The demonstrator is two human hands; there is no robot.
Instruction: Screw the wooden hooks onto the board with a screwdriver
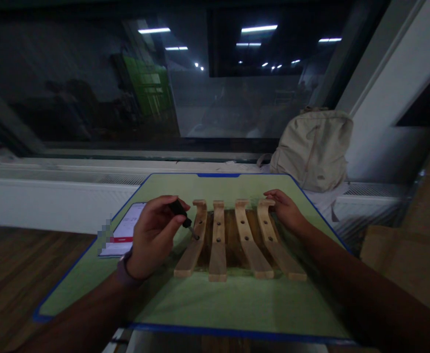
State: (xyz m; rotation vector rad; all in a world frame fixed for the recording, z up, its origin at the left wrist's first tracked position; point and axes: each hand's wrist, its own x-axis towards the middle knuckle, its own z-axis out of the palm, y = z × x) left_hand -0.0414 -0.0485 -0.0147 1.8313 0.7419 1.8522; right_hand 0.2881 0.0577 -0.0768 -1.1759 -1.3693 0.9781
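Note:
My left hand (154,235) is closed around the black handle of a small screwdriver (179,209). The screwdriver's thin shaft slants down to a dark screw (197,238) in the leftmost curved wooden piece (189,255). Several such pieces lie side by side across a dark brown panel (233,256), each with two dark screws or screw holes. At the far end of the rightmost wooden piece (275,247), my right hand (286,211) holds its upturned tip with bent fingers; the thumb is mostly hidden.
A green mat-topped table (207,306) with a blue edge carries everything. Left of the wooden pieces lies a phone (127,225) with a lit screen, partly behind my left hand. A beige backpack (314,149) leans by the window, and cardboard boxes (387,255) stand at right.

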